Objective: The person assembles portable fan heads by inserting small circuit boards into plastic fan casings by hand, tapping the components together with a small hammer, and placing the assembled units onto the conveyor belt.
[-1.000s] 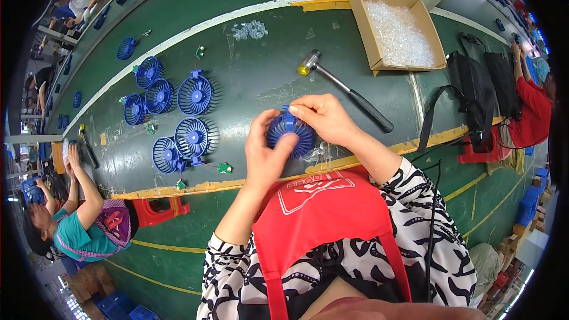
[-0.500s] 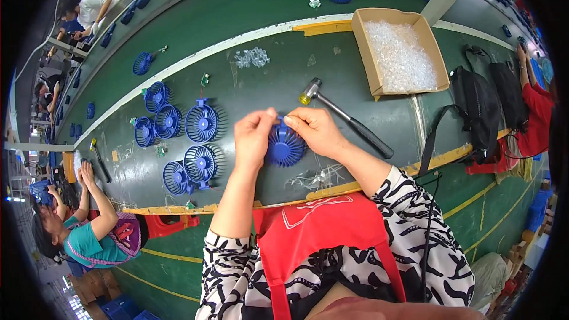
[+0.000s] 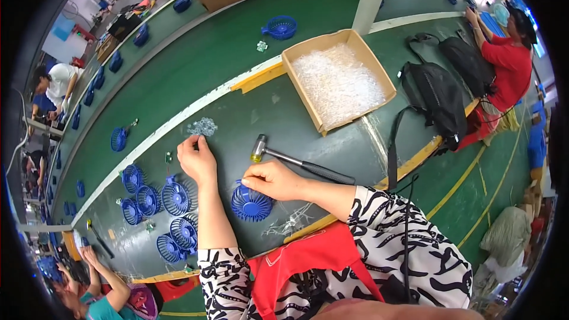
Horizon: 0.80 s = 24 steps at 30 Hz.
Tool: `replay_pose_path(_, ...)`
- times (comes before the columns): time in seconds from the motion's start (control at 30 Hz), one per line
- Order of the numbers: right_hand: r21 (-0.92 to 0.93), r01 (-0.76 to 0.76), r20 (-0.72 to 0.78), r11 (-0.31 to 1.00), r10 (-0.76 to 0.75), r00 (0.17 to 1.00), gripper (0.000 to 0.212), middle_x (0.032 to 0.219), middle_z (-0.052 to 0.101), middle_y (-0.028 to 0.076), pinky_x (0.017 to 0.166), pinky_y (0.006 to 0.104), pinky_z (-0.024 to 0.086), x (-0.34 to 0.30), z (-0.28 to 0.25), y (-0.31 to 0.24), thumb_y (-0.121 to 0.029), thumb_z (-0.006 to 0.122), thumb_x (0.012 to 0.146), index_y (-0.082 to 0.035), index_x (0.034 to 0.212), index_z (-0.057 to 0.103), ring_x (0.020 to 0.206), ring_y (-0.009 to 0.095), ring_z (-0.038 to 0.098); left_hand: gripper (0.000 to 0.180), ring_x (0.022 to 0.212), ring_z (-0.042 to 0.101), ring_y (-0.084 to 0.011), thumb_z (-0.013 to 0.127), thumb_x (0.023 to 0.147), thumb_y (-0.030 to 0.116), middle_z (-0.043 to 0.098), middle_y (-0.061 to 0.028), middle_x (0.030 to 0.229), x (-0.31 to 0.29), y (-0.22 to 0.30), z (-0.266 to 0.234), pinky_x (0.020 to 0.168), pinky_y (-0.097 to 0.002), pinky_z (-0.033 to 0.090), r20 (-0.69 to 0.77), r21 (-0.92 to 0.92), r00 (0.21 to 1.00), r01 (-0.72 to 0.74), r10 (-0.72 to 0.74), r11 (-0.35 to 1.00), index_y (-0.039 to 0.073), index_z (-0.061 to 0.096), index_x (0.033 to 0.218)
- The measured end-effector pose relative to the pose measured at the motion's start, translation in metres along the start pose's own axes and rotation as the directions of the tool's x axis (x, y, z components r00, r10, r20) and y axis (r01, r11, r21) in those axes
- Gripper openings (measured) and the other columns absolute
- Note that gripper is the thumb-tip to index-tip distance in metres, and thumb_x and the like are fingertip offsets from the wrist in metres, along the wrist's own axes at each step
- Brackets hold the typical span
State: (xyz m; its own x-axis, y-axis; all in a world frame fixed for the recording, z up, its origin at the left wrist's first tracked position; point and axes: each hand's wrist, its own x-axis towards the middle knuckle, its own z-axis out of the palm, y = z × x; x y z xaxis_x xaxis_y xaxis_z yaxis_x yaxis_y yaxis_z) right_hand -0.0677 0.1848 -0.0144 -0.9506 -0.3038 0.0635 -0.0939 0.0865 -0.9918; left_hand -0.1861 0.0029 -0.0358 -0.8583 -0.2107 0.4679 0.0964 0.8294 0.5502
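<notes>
"Left end of our table: what do we log?"

"Six round, slatted blue plastic fan housings (image 3: 176,197), grouped on the dark green worktable (image 3: 249,117). Small green circuit boards (image 3: 150,226) near them."

"Next along?"

"Left hand (image 3: 198,161): fingertips bunched at the near edge of a small pile of clear plastic pieces (image 3: 204,125). We cannot tell whether it pinches one."

"Middle?"

"One more blue slatted housing (image 3: 252,204), lying before us; right hand (image 3: 274,179) pinches the tab on its far edge, thumb and fingers closed."

"Farther right?"

"Steel hammer with black grip (image 3: 320,170), just beyond that hand; then an open cardboard box (image 3: 373,65) of clear pieces; then black bags (image 3: 437,101)."
</notes>
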Motion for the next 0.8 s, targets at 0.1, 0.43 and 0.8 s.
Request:
replay_pose_path(0.1,0.000,-0.036,0.057,0.999,0.036,0.998,0.019,0.073,0.063,0.003,0.060,0.0254,0.046,0.000,-0.003,-0.007,-0.017,0.061,0.094,0.001,0.096,0.066,0.067,0.006,0.054,0.010,0.075,0.062,-0.0248,0.070,0.082,0.013,0.064,-0.0096,0.085,-0.001,0.000,-0.002,0.068,-0.0361,0.050,-0.013,-0.069,1.000,0.008,-0.008,0.998,0.004,0.069,0.088)
replay_pose_path(0.43,0.199,-0.032,-0.026,0.980,0.038,0.999,0.019,0.073,0.065,0.003,0.064,0.0243,0.047,0.001,-0.010,-0.005,-0.016,0.064,0.091,0.002,0.092,0.067,0.070,0.006,0.057,0.008,0.072,0.058,-0.0075,0.065,0.088,0.003,0.066,-0.0021,0.082,-0.052,0.021,-0.042,0.068,-0.0209,0.046,0.297,-0.637,0.928,0.368,-0.225,0.678,-0.001,0.066,0.095)
replay_pose_path(0.8,0.400,-0.082,-0.005,0.913,0.091,0.996,0.016,0.082,0.066,-0.001,0.068,0.0233,0.049,-0.003,-0.019,-0.007,-0.015,0.065,0.092,0.000,0.093,0.070,0.076,0.005,0.058,0.021,0.085,0.064,-0.0151,0.065,0.088,0.002,0.069,-0.0096,0.097,-0.094,0.052,-0.101,0.075,-0.0257,0.049,0.707,-0.653,0.677,0.736,-0.206,0.177,0.000,0.062,0.109)
